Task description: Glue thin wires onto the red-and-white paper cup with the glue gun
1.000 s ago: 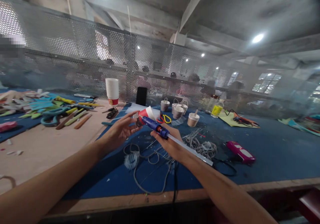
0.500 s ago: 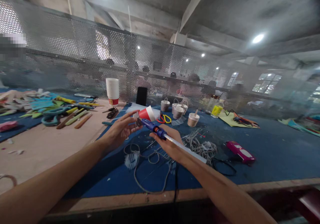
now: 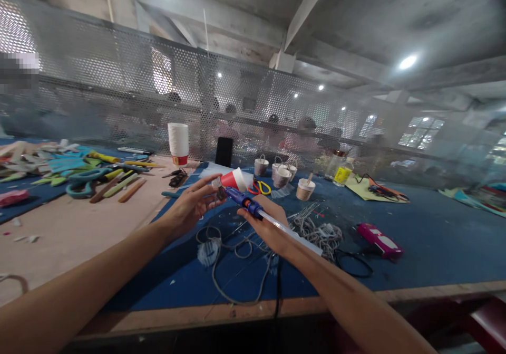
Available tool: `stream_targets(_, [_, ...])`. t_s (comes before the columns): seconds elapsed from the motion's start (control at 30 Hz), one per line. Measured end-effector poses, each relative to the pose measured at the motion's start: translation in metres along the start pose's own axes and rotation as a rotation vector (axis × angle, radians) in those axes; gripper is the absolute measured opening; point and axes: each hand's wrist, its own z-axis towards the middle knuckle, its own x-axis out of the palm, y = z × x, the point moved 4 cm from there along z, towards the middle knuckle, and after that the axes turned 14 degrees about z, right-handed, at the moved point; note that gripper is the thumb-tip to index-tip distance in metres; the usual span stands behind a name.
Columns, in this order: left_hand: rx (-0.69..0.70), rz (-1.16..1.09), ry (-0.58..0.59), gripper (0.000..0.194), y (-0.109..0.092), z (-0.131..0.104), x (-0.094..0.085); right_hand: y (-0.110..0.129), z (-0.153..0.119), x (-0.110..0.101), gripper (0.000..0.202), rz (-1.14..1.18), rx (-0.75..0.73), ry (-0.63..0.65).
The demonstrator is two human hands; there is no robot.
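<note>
My left hand [image 3: 196, 202] is closed around the base end of a red and white paper cup [image 3: 231, 179], which lies tilted on its side in the air, mouth to the right. Grey cord seems to be wound on the cup's base, partly hidden by my fingers. In my right hand [image 3: 271, 219] is a blue glue gun [image 3: 242, 200], its nozzle at the base end of the cup. A long clear glue stick [image 3: 290, 231] sticks out of the gun's back and passes over my right wrist. Below my hands lies loose grey cord [image 3: 259, 290] on the blue mat.
Several small cord-wrapped cups [image 3: 281, 177] stand behind my hands, near yellow-and-red scissors [image 3: 261, 187]. A stack of paper cups [image 3: 178, 144], a black phone [image 3: 224, 151] and tools [image 3: 132, 190] lie further left. On the right are a magenta device [image 3: 379, 241] and a yellow-labelled bottle [image 3: 343, 172].
Hardly anything differs. The cup and the glue gun's nozzle have shifted very slightly to the right; both hands keep their grip.
</note>
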Motion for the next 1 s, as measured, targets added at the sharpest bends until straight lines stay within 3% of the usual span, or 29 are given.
stream_targets(1.0, [-0.004, -0.010, 0.020, 0.043, 0.0024, 0.0003, 0.0000, -0.0046, -0.0016, -0.0001, 0.035, -0.137, 0.007, 0.003])
